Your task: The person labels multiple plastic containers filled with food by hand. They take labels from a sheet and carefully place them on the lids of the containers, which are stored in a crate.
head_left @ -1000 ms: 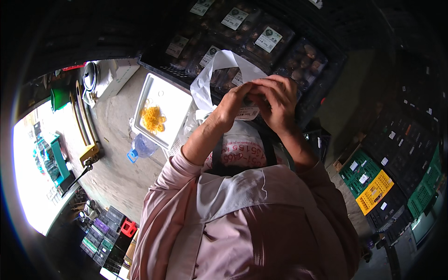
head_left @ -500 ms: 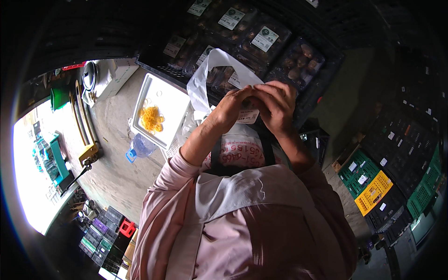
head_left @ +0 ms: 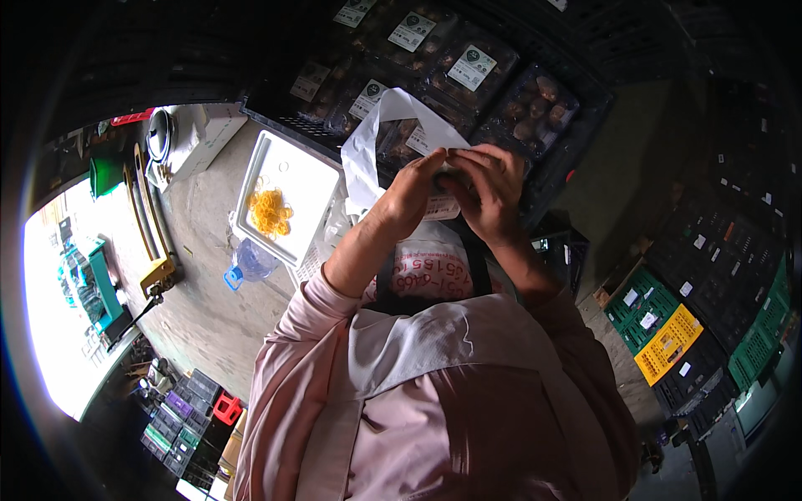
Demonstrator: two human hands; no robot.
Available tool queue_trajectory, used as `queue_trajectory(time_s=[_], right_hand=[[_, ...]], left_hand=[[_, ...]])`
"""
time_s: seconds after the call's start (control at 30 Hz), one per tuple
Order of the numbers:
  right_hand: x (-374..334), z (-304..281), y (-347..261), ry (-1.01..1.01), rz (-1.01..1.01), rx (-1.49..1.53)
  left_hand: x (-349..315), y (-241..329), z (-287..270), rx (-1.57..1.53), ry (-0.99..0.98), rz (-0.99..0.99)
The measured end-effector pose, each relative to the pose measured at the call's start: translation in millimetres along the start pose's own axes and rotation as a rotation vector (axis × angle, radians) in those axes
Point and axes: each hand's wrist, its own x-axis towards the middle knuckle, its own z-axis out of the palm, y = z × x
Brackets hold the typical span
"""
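Note:
Both hands meet in front of the crate, fingers closed. My left hand (head_left: 411,194) and my right hand (head_left: 491,185) pinch a white label strip (head_left: 361,159), which arches up and loops down to the left. A printed white label (head_left: 443,207) shows below the fingers, between the hands. What lies under the fingertips is hidden. Just beyond, a dark crate (head_left: 288,129) holds several transparent-wrapped trays of brown, round produce that looks like mushrooms (head_left: 535,108). Most of these trays carry a white label with a green mark (head_left: 472,67).
Left of my hands stands a white foam tray (head_left: 305,188) with yellow rubber bands (head_left: 269,213). Below it is a plastic bottle with a blue cap (head_left: 251,265). A yellow pallet jack (head_left: 157,274) stands farther left. Stacked green, yellow and black crates (head_left: 668,344) line the right.
My hands have shifted slightly, with the right fingers turned a little. The strip's loop has moved slightly right, and the label between the hands is more covered.

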Motion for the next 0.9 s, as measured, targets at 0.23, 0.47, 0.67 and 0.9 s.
queue_trajectory(time_s=[0.23,0.47,0.67,0.9], right_hand=[[-4.5,-0.4,0.3,-0.010,-0.026,-0.017],[-5.3,-2.0,10.5,0.004,-0.138,-0.039],[-3.3,-3.8,10.2,-0.018,-0.195,-0.058],[-10.6,-35.8,14.2,-0.030,0.160,0.908]], left_hand=[[-2.2,-3.1,-2.1,0.038,0.056,0.018],[3.4,-9.8,-10.1,0.018,0.052,-0.057],[2.5,-7.3,-9.8,0.060,0.034,0.042],[27.6,18.6,-65.3,-0.149,0.346,0.170]])
